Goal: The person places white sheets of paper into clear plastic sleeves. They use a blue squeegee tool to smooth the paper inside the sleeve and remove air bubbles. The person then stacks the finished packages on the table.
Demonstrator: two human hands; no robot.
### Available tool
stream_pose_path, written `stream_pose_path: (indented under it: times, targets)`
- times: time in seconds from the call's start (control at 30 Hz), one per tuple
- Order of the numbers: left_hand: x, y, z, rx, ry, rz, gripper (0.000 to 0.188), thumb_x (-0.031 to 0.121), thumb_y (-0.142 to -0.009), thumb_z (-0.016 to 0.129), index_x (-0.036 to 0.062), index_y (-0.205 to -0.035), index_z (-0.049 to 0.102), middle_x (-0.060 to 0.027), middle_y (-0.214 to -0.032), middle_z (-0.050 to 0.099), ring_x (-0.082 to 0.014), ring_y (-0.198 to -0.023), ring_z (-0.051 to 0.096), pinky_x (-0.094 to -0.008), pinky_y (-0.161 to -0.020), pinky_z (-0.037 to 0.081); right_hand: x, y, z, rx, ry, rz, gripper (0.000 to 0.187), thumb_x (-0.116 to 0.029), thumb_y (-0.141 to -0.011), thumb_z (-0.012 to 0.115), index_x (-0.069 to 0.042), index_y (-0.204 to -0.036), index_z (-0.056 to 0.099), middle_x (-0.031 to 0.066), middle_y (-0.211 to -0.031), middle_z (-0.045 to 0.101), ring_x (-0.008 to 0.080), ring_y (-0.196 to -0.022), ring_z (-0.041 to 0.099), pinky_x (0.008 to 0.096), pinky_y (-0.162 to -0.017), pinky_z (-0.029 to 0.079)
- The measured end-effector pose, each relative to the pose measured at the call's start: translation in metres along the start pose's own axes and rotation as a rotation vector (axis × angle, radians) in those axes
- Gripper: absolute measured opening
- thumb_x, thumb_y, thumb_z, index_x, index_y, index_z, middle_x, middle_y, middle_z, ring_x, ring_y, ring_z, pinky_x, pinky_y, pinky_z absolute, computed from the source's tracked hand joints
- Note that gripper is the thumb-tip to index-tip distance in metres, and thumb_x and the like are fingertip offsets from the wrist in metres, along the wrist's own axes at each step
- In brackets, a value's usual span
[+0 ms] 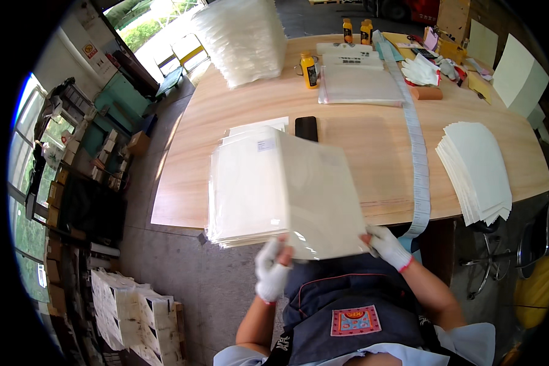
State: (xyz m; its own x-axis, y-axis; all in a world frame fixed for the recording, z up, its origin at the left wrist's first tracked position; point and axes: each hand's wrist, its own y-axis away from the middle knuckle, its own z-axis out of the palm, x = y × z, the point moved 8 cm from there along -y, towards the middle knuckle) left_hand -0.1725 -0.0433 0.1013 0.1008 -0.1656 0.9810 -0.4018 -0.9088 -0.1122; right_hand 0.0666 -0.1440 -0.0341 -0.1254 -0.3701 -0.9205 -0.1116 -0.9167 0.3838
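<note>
Over the wooden table (pixel 384 165), your left hand (pixel 272 269) and right hand (pixel 388 245) have fingers (pixel 366 238) clamped on the cream sheet (pixel 321 192) at its near corners.

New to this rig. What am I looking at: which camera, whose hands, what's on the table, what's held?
There's no robot here. The one picture comes from a wide fisheye camera on the person's head, looking down, so straight edges bend near the rim. The person wears white gloves: the left hand and right hand each grip a lower corner of a glossy cream sheet. Beside it, on the wooden table, is a stack of similar sheets. Also there: a dark phone-like slab, a long paper strip, fanned white sheets and a yellow bottle.
</note>
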Motion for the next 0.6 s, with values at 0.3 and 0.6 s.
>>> stream_pose_path:
  times: [0.3,0.6]
  targets:
    - [-0.048,-0.048,-0.15,0.376,-1.106,-0.213,0.045,0.006,-0.074,0.053,0.0101,-0.119,0.052,-0.0173,-0.114,0.053,-0.0309,-0.1,0.055,-0.0379,-0.084,0.046,-0.128,-0.096,0.121,0.078,0.629,-0.335,0.042,-0.045,-0.079,0.057,-0.007,-0.059,0.054,0.0146,-0.065,0.058,0.0335,-0.065,0.056,0.0427,-0.06,0.041]
    - [-0.097,-0.04,-0.159,0.509,-0.802,0.137,0.049,-0.001,-0.078,0.054,0.0031,-0.126,0.045,-0.0164,-0.128,0.041,-0.0271,-0.115,0.044,-0.033,-0.091,0.043,-0.092,0.019,-0.052,0.378,0.153,-0.5,0.024,-0.021,-0.085,0.057,-0.004,-0.102,0.055,0.0039,-0.085,0.061,0.0159,-0.072,0.059,0.0282,-0.066,0.047]
